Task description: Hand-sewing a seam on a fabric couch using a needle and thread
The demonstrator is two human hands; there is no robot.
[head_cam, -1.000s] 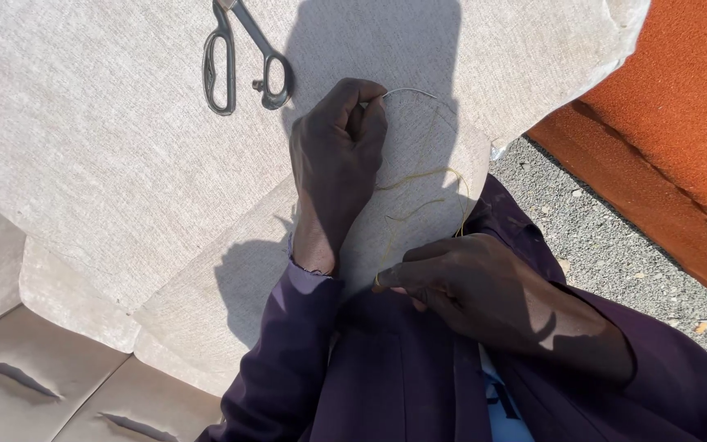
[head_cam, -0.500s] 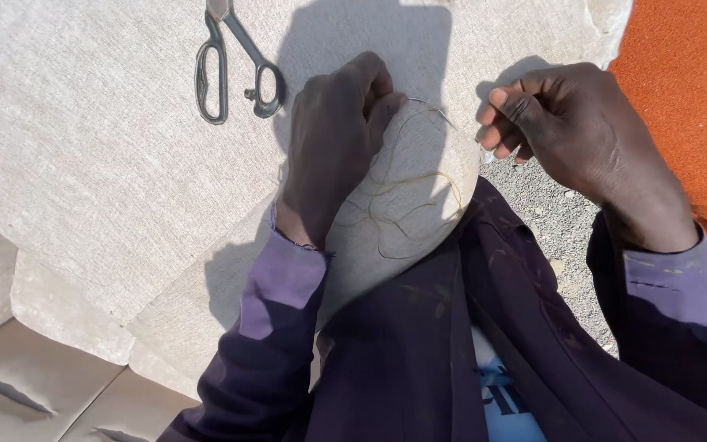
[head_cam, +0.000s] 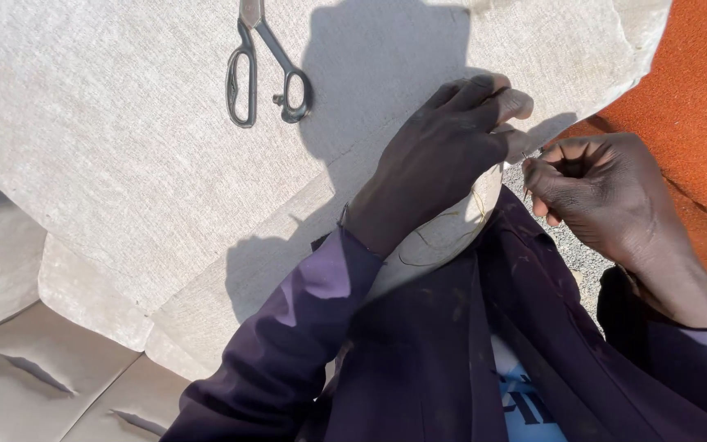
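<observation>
A large piece of beige upholstery fabric (head_cam: 124,139) lies spread in front of me and over my lap. My left hand (head_cam: 439,160) pinches the fabric's edge between thumb and fingers at the right side. My right hand (head_cam: 595,192) sits just right of it, fingertips pinched on a small needle (head_cam: 527,155) next to the left thumb. A thin yellowish thread (head_cam: 452,229) loops over the fabric below my left hand. Both arms wear dark purple sleeves.
Black metal scissors (head_cam: 259,74) lie shut on the fabric at the top. Orange-red carpet-like material (head_cam: 697,106) fills the right side, with gravel ground (head_cam: 574,262) beneath it. A tufted beige cushion (head_cam: 34,385) shows at the lower left.
My right hand rose from my lap to the fabric's right edge, then came in close to my left hand. My left hand shifted right along the edge.
</observation>
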